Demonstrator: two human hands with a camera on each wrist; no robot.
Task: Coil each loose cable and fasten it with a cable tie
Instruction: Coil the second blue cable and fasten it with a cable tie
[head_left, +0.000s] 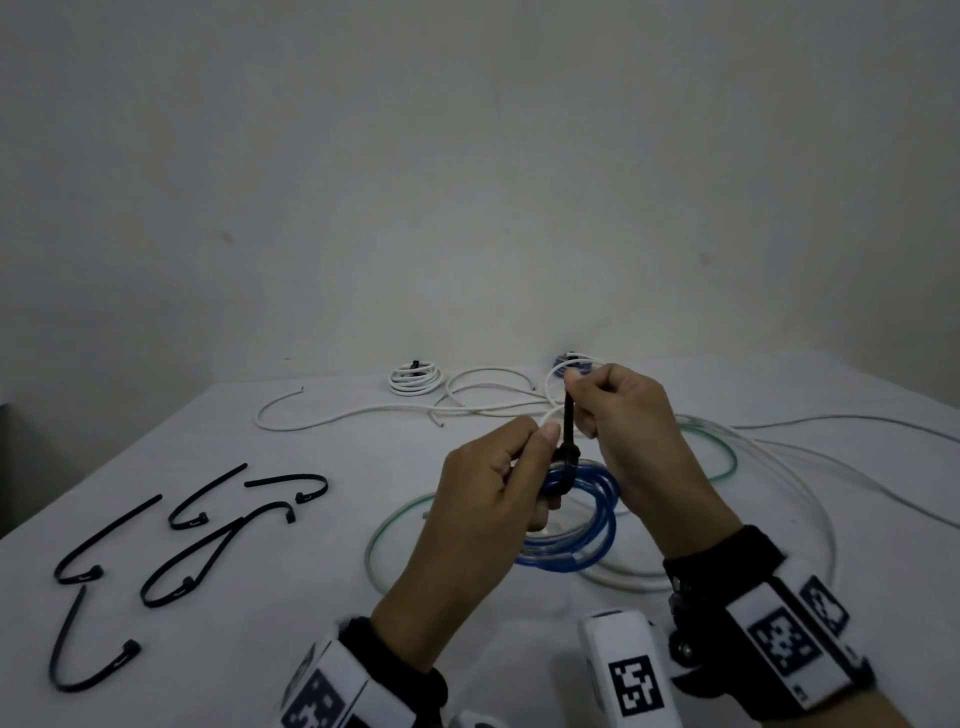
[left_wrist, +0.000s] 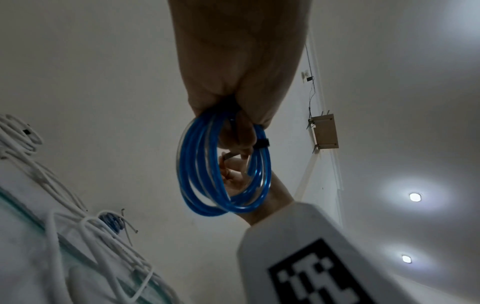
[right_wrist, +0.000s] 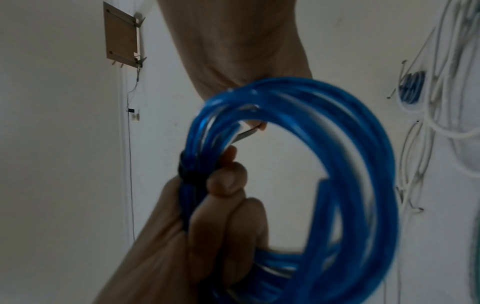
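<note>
A coil of blue cable (head_left: 582, 545) is held above the table by my left hand (head_left: 498, 483), whose fingers curl round one side of the coil (right_wrist: 363, 164). A black cable tie (head_left: 569, 421) is looped round the coil beside those fingers. Its tail stands straight up. My right hand (head_left: 618, 415) pinches the top of that tail between thumb and fingers. In the left wrist view the coil (left_wrist: 197, 181) hangs from my left hand (left_wrist: 233, 86), with the tie's band (left_wrist: 262, 143) across it. The right wrist view shows the tie (right_wrist: 189, 174) tight against my left fingers (right_wrist: 226, 183).
Several loose black cable ties (head_left: 208, 525) lie on the white tablecloth (head_left: 260, 649) at the left. Loose white cables (head_left: 363, 413) and a pale green cable (head_left: 372, 540) sprawl across the middle and right. A tied white coil (head_left: 414, 378) and a tied blue coil (head_left: 571, 364) sit at the back.
</note>
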